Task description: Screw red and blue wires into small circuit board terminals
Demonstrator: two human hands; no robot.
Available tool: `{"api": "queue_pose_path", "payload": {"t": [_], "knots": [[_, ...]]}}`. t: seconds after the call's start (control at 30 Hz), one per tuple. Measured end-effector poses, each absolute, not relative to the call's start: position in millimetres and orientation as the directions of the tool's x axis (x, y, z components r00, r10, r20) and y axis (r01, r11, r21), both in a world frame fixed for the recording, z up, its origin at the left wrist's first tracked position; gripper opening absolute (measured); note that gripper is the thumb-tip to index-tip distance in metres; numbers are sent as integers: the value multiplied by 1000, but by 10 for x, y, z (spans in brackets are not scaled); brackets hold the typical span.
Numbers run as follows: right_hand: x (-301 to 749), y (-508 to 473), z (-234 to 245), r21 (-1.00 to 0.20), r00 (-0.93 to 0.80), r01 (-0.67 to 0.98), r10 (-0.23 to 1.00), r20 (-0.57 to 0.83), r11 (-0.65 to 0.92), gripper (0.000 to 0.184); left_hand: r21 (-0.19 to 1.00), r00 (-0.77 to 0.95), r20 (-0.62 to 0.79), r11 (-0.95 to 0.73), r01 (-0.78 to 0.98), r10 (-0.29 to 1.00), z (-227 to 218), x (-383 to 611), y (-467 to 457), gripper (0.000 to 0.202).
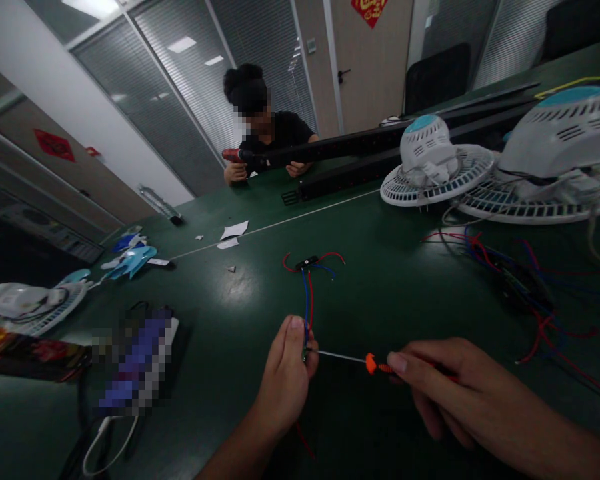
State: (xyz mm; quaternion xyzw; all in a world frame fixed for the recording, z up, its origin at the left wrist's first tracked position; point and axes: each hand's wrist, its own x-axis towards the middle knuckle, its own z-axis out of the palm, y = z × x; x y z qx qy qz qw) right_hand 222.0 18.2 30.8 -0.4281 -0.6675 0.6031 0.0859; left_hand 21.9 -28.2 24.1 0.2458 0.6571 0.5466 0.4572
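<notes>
My left hand [289, 377] pinches a small green terminal connector [305, 353], mostly covered by the fingers. Blue and red wires [309, 300] run from it up to a small black module [307, 263] lying on the table. My right hand [455, 390] is wrapped round the orange and black handle of a screwdriver [343, 357]. The shaft points left, and its tip meets the connector at my left fingers. Another red wire [305, 440] shows below my left hand.
White fans [437, 180] lie face down at the right, with a tangle of red and blue wires [535, 313] in front. Across the table a person [275, 133] holds a red drill by long black bars [350, 147]. A plastic bottle [160, 203] and paper scraps [235, 230] are at the far left.
</notes>
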Motion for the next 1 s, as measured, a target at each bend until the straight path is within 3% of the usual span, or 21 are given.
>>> {"api": "queue_pose_path", "payload": {"t": [0.23,1.0], "knots": [[2212,201,330,-873,-626,487,697,-350,-2,45,934,-448,-356,300,-194,820,228,204,-284,41],[2215,210,305,-884,-631,466,691,-353,-26,35,930,-450,-366,300,-214,815,228,194,-276,41]]}}
